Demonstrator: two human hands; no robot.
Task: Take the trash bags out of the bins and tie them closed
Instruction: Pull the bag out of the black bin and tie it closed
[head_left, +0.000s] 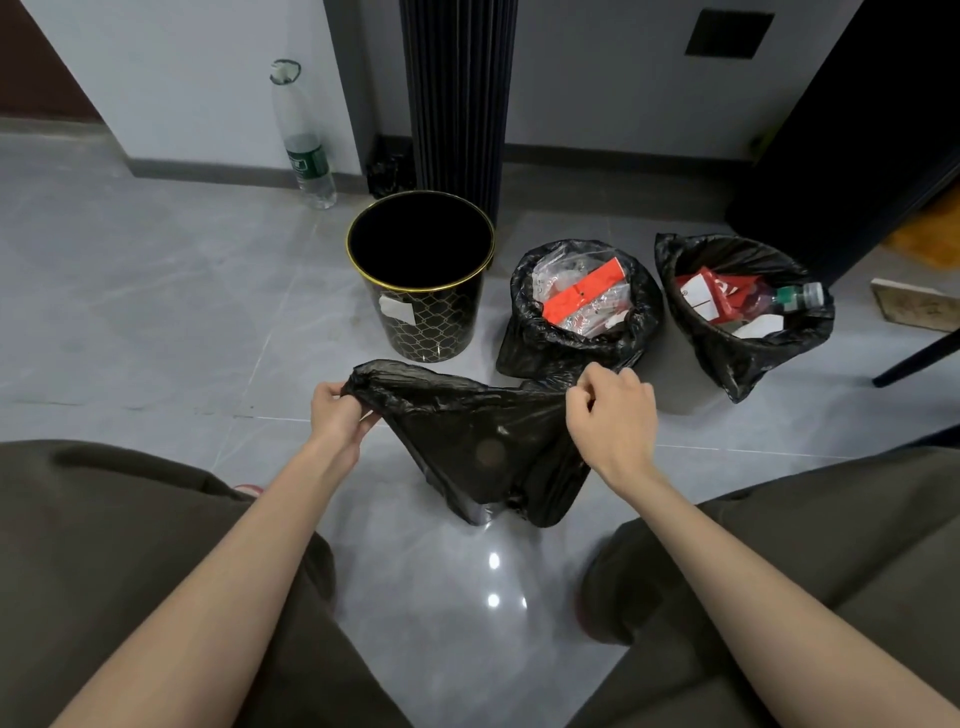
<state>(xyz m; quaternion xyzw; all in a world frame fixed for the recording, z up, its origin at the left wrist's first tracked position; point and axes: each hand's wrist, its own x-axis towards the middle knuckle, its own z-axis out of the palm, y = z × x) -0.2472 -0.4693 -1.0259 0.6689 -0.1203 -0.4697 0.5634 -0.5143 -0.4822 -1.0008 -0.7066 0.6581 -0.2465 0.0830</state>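
Observation:
A black trash bag (483, 441) sits on the floor between my knees, its top stretched wide. My left hand (337, 415) pinches the bag's left rim and my right hand (613, 421) pinches its right rim. Behind it stands a black bin with a gold rim and gold pattern (421, 280), with no bag in it. To its right are two more bins lined with black bags: the middle bin (576, 312) holds red and clear packaging, the right bin (743, 312) holds red paper and a plastic bottle.
A tall clear plastic bottle (304, 140) leans on the wall at the back left. A dark ribbed column (457, 93) rises behind the bins. A chair leg (914, 358) and a wooden board (914, 306) sit at the right. Glossy grey tiles (156, 312) cover the floor.

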